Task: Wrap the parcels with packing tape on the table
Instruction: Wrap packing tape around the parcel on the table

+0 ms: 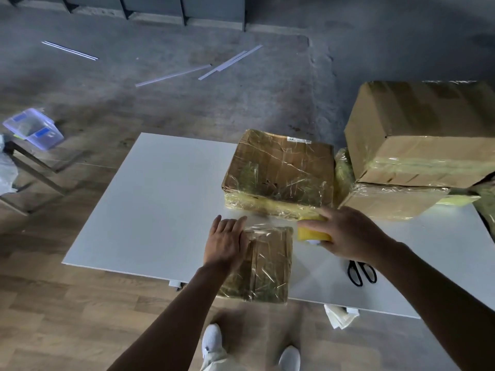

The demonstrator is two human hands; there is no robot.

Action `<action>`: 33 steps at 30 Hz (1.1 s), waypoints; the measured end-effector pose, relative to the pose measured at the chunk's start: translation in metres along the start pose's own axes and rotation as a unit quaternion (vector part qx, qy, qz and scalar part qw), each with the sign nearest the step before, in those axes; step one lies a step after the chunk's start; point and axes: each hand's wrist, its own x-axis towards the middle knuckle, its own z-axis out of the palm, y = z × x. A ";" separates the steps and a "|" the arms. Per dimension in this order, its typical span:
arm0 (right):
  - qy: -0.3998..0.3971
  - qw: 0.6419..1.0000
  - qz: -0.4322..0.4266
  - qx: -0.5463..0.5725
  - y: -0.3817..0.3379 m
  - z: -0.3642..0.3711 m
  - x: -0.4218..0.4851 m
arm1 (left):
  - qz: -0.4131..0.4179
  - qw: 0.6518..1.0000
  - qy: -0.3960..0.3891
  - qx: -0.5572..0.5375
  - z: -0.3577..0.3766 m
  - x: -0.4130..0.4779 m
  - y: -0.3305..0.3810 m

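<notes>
Left hand [226,243] flat, pinning small parcel [267,266] at table [160,196] edge; right hand [348,234] grips yellow tape roll [310,232]. Hold film taut, pull straight, press seam down, no wrinkles.

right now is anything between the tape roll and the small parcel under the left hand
Nothing visible does. The right hand holds the tape roll just off the far right corner of the small parcel, only table between them. The larger wrapped parcel sits behind and the scissors lie nearer, to the right, both outside that gap.
</notes>
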 end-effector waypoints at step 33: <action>-0.098 0.986 0.132 -0.014 -0.005 0.049 0.004 | 0.127 0.988 -0.024 -0.081 0.001 0.025 0.053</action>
